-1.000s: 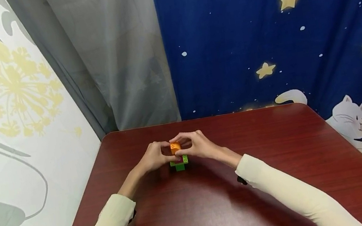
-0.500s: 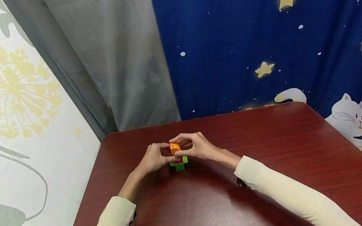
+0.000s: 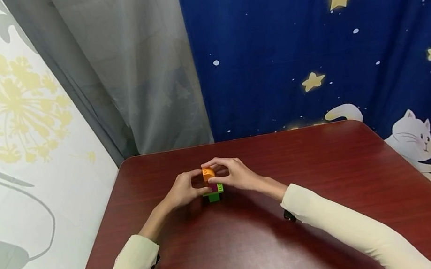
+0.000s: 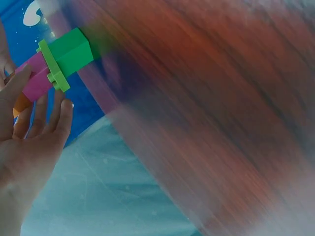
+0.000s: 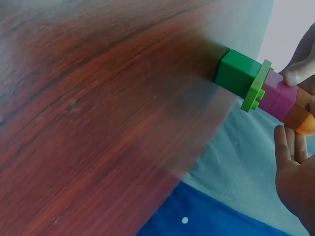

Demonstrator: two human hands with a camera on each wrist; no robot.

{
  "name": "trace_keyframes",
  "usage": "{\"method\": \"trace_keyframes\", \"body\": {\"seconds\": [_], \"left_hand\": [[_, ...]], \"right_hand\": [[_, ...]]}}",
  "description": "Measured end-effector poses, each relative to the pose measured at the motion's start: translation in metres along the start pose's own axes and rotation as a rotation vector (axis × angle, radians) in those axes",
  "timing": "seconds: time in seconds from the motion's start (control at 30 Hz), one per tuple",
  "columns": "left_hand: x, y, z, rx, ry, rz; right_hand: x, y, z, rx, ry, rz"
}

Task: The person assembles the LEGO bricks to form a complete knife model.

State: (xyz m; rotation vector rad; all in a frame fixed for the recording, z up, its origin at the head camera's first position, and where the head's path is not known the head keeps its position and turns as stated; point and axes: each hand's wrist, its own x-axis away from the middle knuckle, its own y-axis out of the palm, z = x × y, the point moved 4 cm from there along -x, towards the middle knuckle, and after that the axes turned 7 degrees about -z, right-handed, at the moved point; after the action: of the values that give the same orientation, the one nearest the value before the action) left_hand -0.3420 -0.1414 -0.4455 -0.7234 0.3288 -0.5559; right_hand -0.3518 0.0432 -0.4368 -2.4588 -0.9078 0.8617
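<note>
A small tower of toy bricks stands on the table, with both hands at its upper part. At its foot is a green brick [image 3: 214,197], with a thin lime-green plate [image 3: 219,188] above it. Pink bricks [image 5: 278,97] sit on the plate, and a rounded orange brick [image 3: 208,174] tops the stack. My left hand [image 3: 180,190] holds the pink part from the left, its thumb against the near face; its other fingertips are partly hidden. From the right, my right hand [image 3: 238,173] pinches the orange brick between thumb and fingers.
The tower stands on a dark red-brown wooden table [image 3: 235,255]. Behind the far edge hang a grey curtain [image 3: 153,68] and a blue curtain [image 3: 261,50] printed with stars and a cat. A white patterned wall panel [image 3: 16,196] borders the left side.
My left thumb has slid slightly to the left, baring more of the pink brick. My right hand keeps its pinch on the orange brick. The head view has shifted a little.
</note>
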Motion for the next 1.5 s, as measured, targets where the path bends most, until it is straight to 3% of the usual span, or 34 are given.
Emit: {"method": "trace_keyframes", "body": {"seconds": [0.3, 0.63, 0.8, 0.97, 1.2, 1.5], "left_hand": [[-0.017, 0.018, 0.014, 0.116, -0.012, -0.029], [-0.043, 0.039, 0.022, 0.172, -0.028, -0.012], [-0.054, 0.047, 0.023, 0.231, -0.074, 0.015], [-0.062, 0.053, 0.023, 0.275, -0.122, 0.003], [-0.071, 0.058, 0.014, 0.334, -0.239, 0.015], [-0.075, 0.062, 0.009, 0.371, -0.269, -0.003]], "right_hand": [[0.021, -0.023, 0.001, 0.058, 0.085, 0.018], [0.046, -0.042, 0.015, 0.113, 0.189, -0.008], [0.051, -0.052, 0.027, 0.002, 0.288, 0.028], [0.055, -0.058, 0.038, -0.101, 0.386, 0.089], [0.056, -0.060, 0.052, -0.079, 0.495, 0.093], [0.057, -0.061, 0.062, -0.023, 0.550, 0.107]]}}
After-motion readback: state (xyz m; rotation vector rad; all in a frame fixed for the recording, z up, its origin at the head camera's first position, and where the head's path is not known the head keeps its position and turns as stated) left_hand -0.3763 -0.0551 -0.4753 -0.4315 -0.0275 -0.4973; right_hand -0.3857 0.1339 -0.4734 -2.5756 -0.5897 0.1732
